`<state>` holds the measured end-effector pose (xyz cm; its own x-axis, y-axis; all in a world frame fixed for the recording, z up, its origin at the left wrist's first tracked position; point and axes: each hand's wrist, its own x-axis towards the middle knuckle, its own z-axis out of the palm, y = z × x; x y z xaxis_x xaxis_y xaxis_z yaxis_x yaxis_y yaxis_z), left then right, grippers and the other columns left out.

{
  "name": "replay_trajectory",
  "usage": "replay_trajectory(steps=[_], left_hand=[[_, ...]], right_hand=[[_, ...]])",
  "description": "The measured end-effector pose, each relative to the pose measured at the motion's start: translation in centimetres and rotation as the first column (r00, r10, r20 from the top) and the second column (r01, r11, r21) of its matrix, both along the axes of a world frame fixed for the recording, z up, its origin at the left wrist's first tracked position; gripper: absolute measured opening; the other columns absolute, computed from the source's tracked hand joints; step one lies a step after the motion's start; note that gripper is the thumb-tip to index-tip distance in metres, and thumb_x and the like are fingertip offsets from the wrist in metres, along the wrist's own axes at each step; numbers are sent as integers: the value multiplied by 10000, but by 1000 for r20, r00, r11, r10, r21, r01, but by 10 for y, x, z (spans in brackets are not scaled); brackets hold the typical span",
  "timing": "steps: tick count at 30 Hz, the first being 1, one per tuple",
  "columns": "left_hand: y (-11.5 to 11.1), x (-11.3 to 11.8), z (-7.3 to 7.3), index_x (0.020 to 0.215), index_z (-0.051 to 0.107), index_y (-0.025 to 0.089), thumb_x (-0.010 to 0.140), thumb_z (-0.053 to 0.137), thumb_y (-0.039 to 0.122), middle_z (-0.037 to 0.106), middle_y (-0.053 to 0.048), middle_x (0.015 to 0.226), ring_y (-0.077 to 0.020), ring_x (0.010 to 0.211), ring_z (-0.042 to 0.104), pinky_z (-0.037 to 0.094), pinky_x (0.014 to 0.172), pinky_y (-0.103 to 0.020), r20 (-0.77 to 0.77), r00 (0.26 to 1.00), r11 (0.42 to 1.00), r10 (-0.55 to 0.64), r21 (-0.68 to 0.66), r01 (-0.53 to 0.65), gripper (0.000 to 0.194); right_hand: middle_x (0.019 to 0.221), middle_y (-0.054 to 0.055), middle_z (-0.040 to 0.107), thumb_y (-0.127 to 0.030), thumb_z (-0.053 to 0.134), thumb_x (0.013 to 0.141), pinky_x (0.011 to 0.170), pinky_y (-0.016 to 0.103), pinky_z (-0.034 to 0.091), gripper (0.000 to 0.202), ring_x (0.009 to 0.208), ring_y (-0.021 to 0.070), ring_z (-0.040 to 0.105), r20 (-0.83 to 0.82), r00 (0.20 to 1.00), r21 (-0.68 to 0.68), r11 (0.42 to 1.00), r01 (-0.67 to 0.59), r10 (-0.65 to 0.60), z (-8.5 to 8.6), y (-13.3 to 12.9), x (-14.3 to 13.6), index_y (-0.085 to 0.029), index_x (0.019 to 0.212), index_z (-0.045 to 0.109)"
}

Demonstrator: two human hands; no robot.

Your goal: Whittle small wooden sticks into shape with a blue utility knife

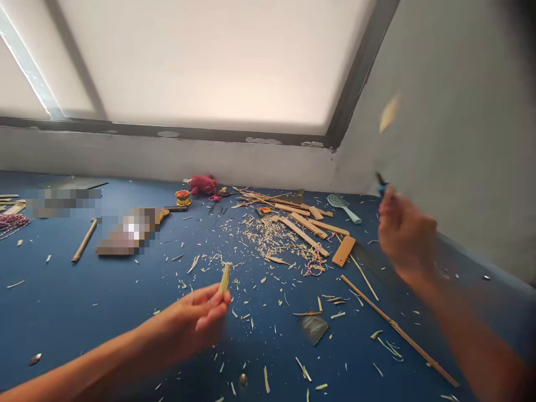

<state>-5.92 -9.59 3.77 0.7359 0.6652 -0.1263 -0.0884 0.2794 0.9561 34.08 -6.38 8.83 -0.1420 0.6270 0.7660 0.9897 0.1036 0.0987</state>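
My left hand (205, 312) is closed, pinching a short pale bamboo piece (225, 279) upright between thumb and fingers above the table. Raised at the right, my right hand (404, 234) is wrapped round a small knife (381, 184) with a blue handle; its dark tip points up and is blurred by motion. In mid-air above it, a pale chip (389, 114) shows as a smear against the wall. Shavings (268, 237) lie heaped on the blue table (138, 312), with more scattered round both hands.
Flat bamboo strips (307, 234) and a tan block (344, 251) lie beyond my hands. A long thin stick (397, 329) slants at the right. Farther back are a green hairbrush (344, 207), a red plush toy (202, 185) and a small gold stand (183, 197). Wall and window border the table.
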Motion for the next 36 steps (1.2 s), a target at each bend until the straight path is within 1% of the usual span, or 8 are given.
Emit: replay_trajectory(steps=[3,7,12,19,23,27,32,36], left_hand=[[19,5,26,1024,576,194,820,597,275,551,-22,788,-39,583,446,376,565,-153,22,990,931,136,-344,-120,221],[49,-2,47,1023,586,176,826,585,314,568,-86,1093,-145,946,537,422,816,-264,-40,967,958,252,-131,-255,240],[66,13,30,1004,625,190,810,589,359,595,-46,1014,-121,900,521,384,741,-226,-153,948,934,279,271,-232,261],[66,41,0,975,610,161,829,536,408,610,-70,953,-158,862,553,441,699,-264,-154,980,896,128,442,-48,297],[70,33,2,995,607,171,831,544,377,605,-59,955,-153,878,553,457,746,-278,-189,976,855,109,519,5,271],[77,26,9,979,610,170,860,504,343,609,-61,953,-147,882,560,450,796,-296,-184,982,835,49,546,61,235],[81,25,10,919,637,158,857,500,363,593,-67,920,-135,809,567,449,773,-288,-215,976,797,42,596,97,254],[80,26,10,921,636,157,870,478,365,608,-70,894,-142,813,572,442,772,-293,-220,975,789,12,601,126,267]], right_hand=[[461,7,435,-470,274,932,454,257,189,377,395,133,379,-125,981,-25,989,146,-148,-6,1,-34,-208,801,511],[437,-9,436,-472,307,926,443,245,216,358,378,117,378,-134,986,-179,981,79,-104,-16,0,-59,-207,784,501],[451,-6,462,-479,272,932,434,241,228,396,377,120,408,-140,990,-200,980,4,-32,-27,-3,-66,-200,821,530],[610,25,600,-523,335,905,441,231,296,429,494,124,552,5,972,-281,933,-224,235,-47,-5,-84,-161,857,560],[887,69,666,-562,446,841,544,231,415,444,688,137,630,31,875,-351,825,-443,483,-47,-10,-92,-156,980,561],[791,5,657,-448,457,885,550,211,419,324,627,98,609,33,813,-450,735,-507,582,-44,-15,-104,-181,1048,543],[701,-14,580,-428,404,912,478,205,337,295,559,77,535,209,756,-473,741,-477,620,-50,-18,-113,-188,951,571],[695,-30,568,-329,391,937,473,200,318,363,508,58,477,263,739,-477,749,-459,621,-51,-21,-114,-226,1278,461]])
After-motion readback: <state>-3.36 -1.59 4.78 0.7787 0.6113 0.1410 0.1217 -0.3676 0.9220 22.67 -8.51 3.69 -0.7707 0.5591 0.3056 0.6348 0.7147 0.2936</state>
